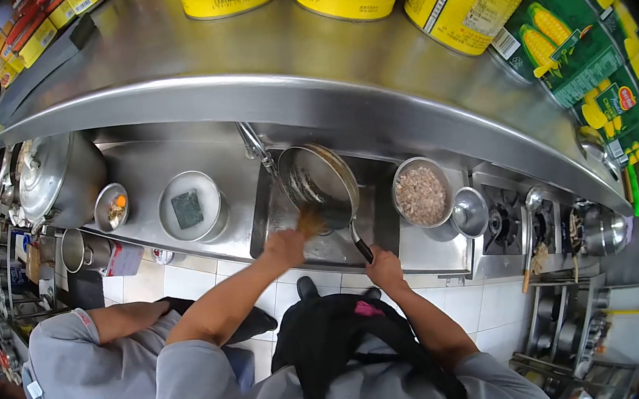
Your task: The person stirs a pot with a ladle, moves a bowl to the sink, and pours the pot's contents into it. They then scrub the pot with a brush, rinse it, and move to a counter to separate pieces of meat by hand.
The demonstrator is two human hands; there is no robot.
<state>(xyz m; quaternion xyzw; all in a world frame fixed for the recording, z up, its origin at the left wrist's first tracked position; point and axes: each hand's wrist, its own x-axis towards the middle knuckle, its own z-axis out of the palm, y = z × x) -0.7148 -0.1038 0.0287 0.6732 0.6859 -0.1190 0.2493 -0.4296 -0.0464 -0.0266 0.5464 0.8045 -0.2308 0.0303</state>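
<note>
My left hand [285, 247] is closed around a yellowish-brown brush [309, 222], blurred, whose end reaches to the near edge of a frying pan. The frying pan [336, 167] is tilted on its side over the steel sink [383, 227], its inside facing left and streaked with brown. Wrapped round the pan's black handle [363, 251] is my right hand [384, 268], at the sink's front edge. A metal faucet [254, 142] reaches down from the back to the pan's left rim.
Left of the sink stand a bowl [212, 189] holding a dark block and a lidded pot [81, 177]. To the right are a bowl of minced meat [421, 193] and gas burners [502, 217]. A shelf [241, 81] with cans overhangs the counter. Another person [102, 378] is close on my left.
</note>
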